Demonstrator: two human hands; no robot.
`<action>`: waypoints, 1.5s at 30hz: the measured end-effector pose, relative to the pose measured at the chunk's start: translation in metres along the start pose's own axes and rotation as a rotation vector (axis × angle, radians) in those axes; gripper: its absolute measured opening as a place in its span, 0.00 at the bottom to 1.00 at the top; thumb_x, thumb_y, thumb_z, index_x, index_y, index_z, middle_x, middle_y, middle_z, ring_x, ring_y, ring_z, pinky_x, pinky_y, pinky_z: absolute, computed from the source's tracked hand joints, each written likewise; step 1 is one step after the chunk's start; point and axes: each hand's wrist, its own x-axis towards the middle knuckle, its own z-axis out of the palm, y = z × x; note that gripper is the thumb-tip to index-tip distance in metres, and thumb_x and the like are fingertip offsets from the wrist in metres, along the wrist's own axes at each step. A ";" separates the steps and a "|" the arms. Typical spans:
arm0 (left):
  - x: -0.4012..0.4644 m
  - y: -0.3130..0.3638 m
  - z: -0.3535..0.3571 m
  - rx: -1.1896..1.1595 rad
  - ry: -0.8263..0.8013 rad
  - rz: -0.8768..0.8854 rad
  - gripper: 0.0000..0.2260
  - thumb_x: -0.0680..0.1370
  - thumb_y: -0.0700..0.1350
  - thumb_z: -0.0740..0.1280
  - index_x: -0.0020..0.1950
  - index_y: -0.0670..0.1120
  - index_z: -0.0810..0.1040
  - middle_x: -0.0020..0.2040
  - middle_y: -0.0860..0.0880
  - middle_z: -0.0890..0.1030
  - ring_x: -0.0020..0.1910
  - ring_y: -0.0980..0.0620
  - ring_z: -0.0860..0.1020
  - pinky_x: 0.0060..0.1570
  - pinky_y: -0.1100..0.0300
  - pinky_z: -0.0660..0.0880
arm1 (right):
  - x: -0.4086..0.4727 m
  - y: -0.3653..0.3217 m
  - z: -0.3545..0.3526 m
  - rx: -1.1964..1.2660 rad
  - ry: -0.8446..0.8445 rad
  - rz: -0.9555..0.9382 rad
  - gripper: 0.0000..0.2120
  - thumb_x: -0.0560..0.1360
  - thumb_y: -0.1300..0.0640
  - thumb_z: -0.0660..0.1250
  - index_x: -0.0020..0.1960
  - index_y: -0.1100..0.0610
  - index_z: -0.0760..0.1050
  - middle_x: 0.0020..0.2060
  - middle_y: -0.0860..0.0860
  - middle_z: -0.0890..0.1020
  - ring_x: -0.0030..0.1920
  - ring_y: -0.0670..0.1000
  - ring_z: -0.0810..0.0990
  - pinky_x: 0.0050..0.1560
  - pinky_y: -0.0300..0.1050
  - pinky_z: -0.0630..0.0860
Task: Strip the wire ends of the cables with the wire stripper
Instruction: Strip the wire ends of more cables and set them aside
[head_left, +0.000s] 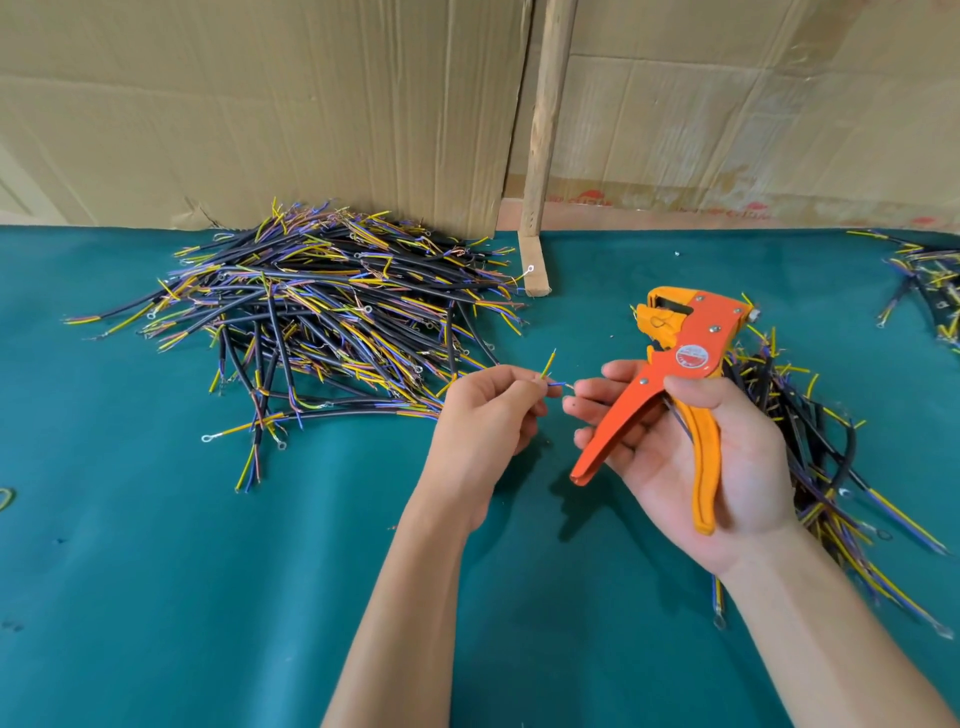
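Both grips closed: left hand (483, 410) on cable (551, 378), right hand (691, 447) on stripper (685, 364).

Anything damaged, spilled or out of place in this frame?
Little stands out. The cardboard backing is torn at its lower edge behind the left cable pile. The left hand pinches a cable; the right hand holds the stripper, its head clear of the wire.
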 end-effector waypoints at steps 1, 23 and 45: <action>0.000 0.000 0.000 -0.017 0.003 -0.010 0.12 0.80 0.37 0.64 0.38 0.45 0.82 0.33 0.50 0.75 0.29 0.54 0.68 0.28 0.66 0.63 | 0.000 0.001 0.001 -0.004 -0.002 0.008 0.25 0.64 0.53 0.71 0.57 0.66 0.77 0.51 0.67 0.84 0.53 0.65 0.85 0.46 0.53 0.83; 0.005 -0.003 -0.003 -0.195 0.090 0.128 0.07 0.81 0.36 0.65 0.44 0.42 0.79 0.34 0.51 0.76 0.31 0.56 0.69 0.30 0.67 0.64 | 0.004 0.003 -0.009 -0.043 0.122 0.027 0.20 0.71 0.61 0.66 0.61 0.66 0.77 0.53 0.65 0.83 0.51 0.64 0.85 0.48 0.56 0.83; 0.003 0.001 -0.008 -0.185 0.105 0.134 0.07 0.81 0.37 0.64 0.43 0.43 0.78 0.34 0.50 0.74 0.32 0.55 0.68 0.30 0.67 0.65 | -0.005 0.015 0.001 -0.270 -0.180 0.277 0.18 0.71 0.63 0.74 0.60 0.65 0.80 0.40 0.63 0.78 0.38 0.61 0.80 0.43 0.58 0.80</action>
